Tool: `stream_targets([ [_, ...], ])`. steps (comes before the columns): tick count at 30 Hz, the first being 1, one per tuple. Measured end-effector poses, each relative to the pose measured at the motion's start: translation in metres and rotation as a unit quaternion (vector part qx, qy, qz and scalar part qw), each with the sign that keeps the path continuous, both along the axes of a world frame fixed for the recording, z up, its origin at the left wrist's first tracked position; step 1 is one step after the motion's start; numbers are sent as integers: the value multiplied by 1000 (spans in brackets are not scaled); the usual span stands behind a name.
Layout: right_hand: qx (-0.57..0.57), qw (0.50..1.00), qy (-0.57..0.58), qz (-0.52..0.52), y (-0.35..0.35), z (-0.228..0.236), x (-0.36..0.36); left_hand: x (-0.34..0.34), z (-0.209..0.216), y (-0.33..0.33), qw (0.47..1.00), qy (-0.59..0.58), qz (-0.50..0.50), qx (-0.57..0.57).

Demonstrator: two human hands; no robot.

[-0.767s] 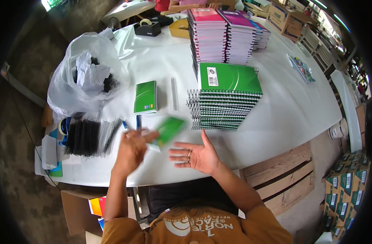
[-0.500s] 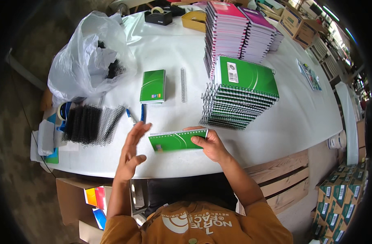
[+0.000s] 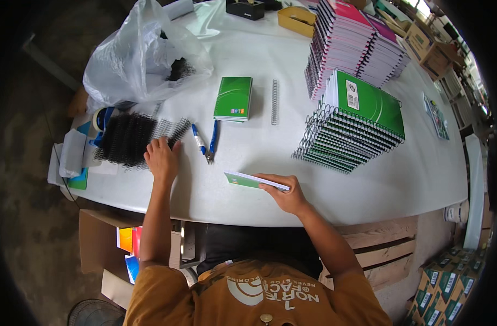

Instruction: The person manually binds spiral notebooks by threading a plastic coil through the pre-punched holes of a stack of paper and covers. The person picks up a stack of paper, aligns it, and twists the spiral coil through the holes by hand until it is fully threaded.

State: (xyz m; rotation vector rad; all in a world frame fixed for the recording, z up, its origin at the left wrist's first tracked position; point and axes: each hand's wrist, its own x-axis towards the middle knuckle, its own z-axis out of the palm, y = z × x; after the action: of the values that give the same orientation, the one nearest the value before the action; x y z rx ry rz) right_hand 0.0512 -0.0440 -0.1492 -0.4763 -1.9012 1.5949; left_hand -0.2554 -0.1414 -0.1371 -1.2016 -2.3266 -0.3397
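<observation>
My right hand [image 3: 283,191] grips a thin green-covered notebook [image 3: 245,180] by its right end, tilted so that its page edge faces up. In the earlier frame punched holes run along that edge and no coil is in them. My left hand [image 3: 162,158] is over the loose grey spiral coils [image 3: 173,129], its fingertips touching them and its thumb apart. Beside them lies a heap of black spiral coils [image 3: 126,138]. A blue-and-white pen [image 3: 198,138] and blue-handled cutting pliers [image 3: 213,140] lie to their right. Farther back are another green notebook [image 3: 233,99] and a single spiral coil [image 3: 274,102].
On the right stands a stack of coil-bound green notebooks [image 3: 368,103], with taller pink [image 3: 343,43] and purple [image 3: 384,51] stacks behind. A clear plastic bag [image 3: 134,60] sits at the back left. A tape dispenser [image 3: 245,8] and yellow tray [image 3: 296,20] stand at the far edge.
My left hand has moved from beside the held notebook left to the coils. My right hand still holds the notebook, now tilted more edge-up. The whole view has shifted.
</observation>
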Motion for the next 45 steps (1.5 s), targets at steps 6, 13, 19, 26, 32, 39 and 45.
stream_targets([
  [6,52,996,75,9,5,-4,-2,-23,29,-4,991,-132,17,-28],
  [13,-29,999,25,22,6,-1,2,-1,50,-2,906,-378,-155,113],
  [19,-18,999,23,-16,5,1,2,82,51,-15,740,-607,-287,-52],
  [26,-16,999,31,-26,5,-2,2,83,43,-7,720,-659,-213,-37],
  [32,18,999,51,-7,6,-5,3,83,56,3,660,-710,-242,43],
  [39,21,998,60,-12,2,2,2,74,74,12,785,-461,-401,-104],
  [45,91,995,30,-9,1,-3,3,84,84,15,862,-253,-420,-133],
])
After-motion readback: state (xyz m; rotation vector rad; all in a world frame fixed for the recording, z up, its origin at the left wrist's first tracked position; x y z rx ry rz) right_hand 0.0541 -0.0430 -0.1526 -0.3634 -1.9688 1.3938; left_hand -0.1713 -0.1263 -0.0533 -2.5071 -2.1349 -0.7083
